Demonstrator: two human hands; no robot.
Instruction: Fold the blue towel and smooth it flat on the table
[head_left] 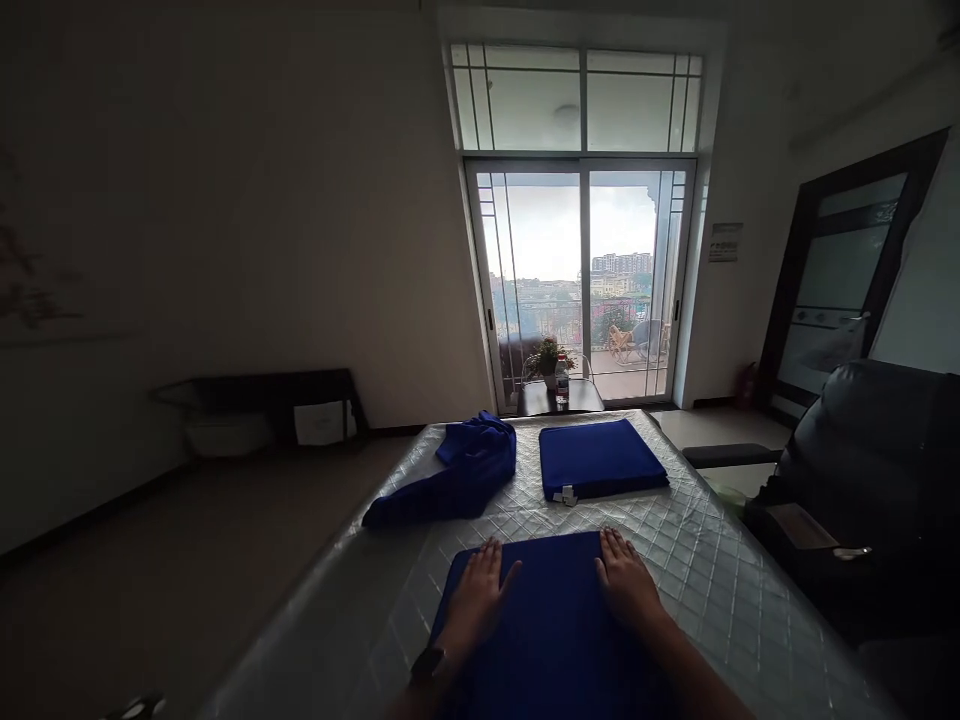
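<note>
A flat blue cloth (551,620) lies on the quilted, silvery mattress (720,570) right in front of me. My left hand (478,592) rests flat near its far left corner, fingers stretched out. Flat on the far right corner is my right hand (626,578), its fingers also extended. Neither hand grips anything. Beyond it sits a neatly folded blue cloth (600,455) with white labels at its near edge. To the left of that, a crumpled blue cloth (469,470) lies in a loose heap. The near end of the flat cloth runs out of view.
Past the mattress stands a small dark chair (532,400) with a bottle (562,380) and a potted plant (549,355). A black armchair (877,460) is on the right. Sliding glass doors (532,250) are at the back. A dark low frame (277,385) leans by the left wall.
</note>
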